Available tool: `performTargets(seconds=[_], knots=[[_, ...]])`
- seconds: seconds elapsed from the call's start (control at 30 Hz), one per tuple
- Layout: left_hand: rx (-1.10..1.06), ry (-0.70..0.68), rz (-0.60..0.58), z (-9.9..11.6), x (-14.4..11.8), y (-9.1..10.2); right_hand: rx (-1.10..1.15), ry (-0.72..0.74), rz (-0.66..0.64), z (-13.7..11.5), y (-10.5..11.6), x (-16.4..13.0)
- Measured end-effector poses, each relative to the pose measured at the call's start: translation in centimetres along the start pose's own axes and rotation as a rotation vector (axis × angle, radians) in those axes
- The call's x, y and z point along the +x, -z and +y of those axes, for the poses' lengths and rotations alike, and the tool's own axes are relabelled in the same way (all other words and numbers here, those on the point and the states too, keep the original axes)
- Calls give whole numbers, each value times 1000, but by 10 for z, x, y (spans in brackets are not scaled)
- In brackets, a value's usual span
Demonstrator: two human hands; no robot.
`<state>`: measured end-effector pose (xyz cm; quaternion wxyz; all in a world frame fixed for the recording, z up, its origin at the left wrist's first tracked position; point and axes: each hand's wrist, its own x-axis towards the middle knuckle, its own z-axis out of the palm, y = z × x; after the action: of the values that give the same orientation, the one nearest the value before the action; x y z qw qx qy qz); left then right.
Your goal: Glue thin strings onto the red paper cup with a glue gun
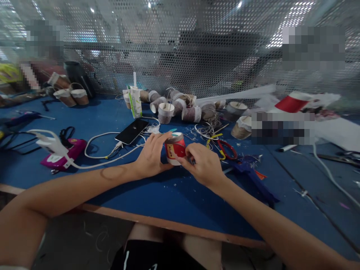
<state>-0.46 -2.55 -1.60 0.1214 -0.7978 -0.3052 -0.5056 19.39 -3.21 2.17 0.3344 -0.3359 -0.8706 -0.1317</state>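
Here red cup (174, 149) clasped between left hand (152, 155), right hand (203, 165).

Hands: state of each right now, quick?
Left hand: closed around the red cup, steadying it on the blue table.
Right hand: fingers pinched against the red cup's side.

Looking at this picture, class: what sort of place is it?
Probably a craft workbench. Both hands hold a red roll on a blue table, with scissors beside it and more wrapped rolls behind.
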Motion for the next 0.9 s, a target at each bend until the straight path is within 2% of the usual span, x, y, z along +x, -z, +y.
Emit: performTargets(seconds=[0.1,0.27,0.37,0.43,0.5,0.6,0.73,0.8,0.9], knots=[[-22,-15,-22,2,0,1,-22,14,3,0,-2,0],[-71,4,-50,0,0,4,-56,122,20,6,2,0],[-118,30,-56,-2,1,5,-36,118,79,14,7,-1],[-141,45,-65,-3,1,6,-4,48,143,21,12,0],[-158,52,-81,-5,1,7,28,-86,199,30,18,2],[-172,56,-96,-6,0,8,91,-397,240,52,27,8],[-206,70,-102,-7,0,7,230,-803,214,91,37,13],[-221,81,-98,-8,-1,6,241,-831,197,106,39,13],[-220,117,-113,-8,0,5,175,-711,132,110,39,11]])
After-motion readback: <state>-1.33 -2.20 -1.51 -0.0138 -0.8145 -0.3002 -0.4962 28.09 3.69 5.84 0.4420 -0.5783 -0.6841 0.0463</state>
